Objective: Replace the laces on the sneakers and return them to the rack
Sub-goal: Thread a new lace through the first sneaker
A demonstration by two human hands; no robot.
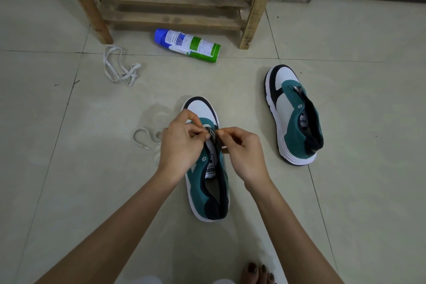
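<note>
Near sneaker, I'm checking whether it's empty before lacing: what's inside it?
Inside the near sneaker a white printed insole shows, with a dark lining around it. The toe end is hidden by the tongue and both hands, left and right.

Two sneakers stand on the floor: one sneaker point(208, 182) under both grips, the other sneaker point(294, 113) well off to the right of the right grip point(242, 152). Two white laces lie loose: one lace point(147, 140) just left of the left grip point(182, 145), the second lace point(121, 68) farther off beyond it. One spray can point(187, 45) lies on its side ahead of the grips. One wooden rack point(175, 2) stands beyond the can. Two hands are in view.
</note>
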